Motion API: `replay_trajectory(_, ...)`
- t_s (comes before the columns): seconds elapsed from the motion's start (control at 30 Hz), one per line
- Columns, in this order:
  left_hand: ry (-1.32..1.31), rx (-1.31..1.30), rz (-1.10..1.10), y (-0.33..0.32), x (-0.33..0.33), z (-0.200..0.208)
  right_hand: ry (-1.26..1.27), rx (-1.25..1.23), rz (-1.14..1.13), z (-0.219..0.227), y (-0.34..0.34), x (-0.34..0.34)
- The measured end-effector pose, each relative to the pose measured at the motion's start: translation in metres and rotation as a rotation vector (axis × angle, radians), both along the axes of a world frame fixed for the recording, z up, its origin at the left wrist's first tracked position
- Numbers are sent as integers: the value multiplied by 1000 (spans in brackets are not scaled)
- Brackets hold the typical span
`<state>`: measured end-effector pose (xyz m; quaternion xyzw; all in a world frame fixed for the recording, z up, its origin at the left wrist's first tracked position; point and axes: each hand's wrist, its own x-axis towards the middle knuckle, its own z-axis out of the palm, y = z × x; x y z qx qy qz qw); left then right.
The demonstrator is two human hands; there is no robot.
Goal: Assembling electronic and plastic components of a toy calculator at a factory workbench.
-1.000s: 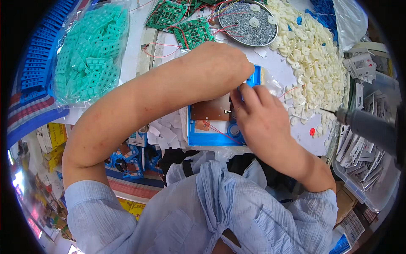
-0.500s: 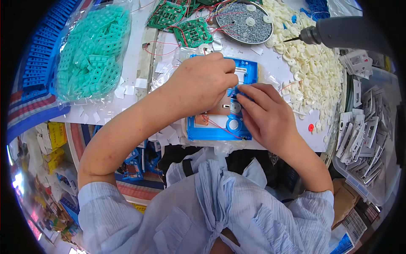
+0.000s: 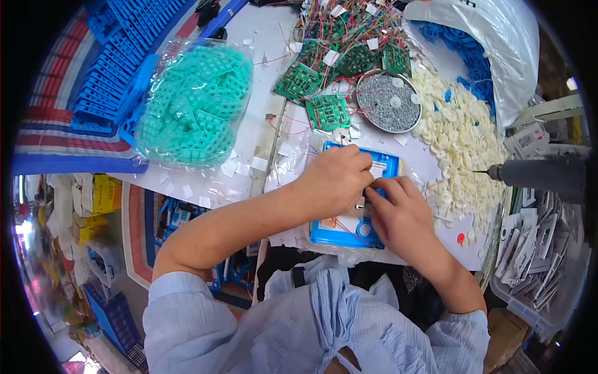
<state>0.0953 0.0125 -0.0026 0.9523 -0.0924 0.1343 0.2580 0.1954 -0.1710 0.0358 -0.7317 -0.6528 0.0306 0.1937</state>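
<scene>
My left hand [image 3: 336,181] and my right hand [image 3: 402,215] meet over a flat blue plastic fixture [image 3: 349,232] lying on the white table top. Both hands have their fingers curled and pinched together at a small part near the fixture's middle; the part itself is mostly hidden by the fingers. A thin red wire [image 3: 341,223] runs across the fixture below my left hand. A brownish patch shows at the fixture's lower left.
A bag of teal plastic parts [image 3: 193,106] lies at the left, with blue racks [image 3: 118,68] beyond it. Green circuit boards with wires [image 3: 324,68], a round metal dish of small screws [image 3: 389,103] and a heap of white discs [image 3: 461,143] sit behind. An electric screwdriver [image 3: 542,174] hangs at right.
The view has shifted so the table sits lower in the picture. Both hands stay pinched together over the blue fixture, now nearer its upper middle. The screwdriver appears lower at the right.
</scene>
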Motion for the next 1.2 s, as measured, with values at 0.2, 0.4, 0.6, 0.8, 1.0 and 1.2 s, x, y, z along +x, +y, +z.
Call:
replay_trajectory(0.2,-96,-222,151,12,-16,17,90,84,-105,-8,-9,7)
replay_trajectory(0.4,-128,-198,394,51,-34,18,19,55,-62,-14,-6,5)
replay_trajectory(0.6,-86,-247,694,106,-45,22,-109,-66,-39,-7,0,-6)
replay_trajectory(0.8,-66,-235,738,126,-36,33,-6,-42,-8,-6,1,3)
replay_trajectory(1.0,29,-331,625,97,-41,32,335,212,-94,1,-27,7)
replay_trajectory(1.2,14,-68,321,66,3,17,386,210,-127,9,-11,20)
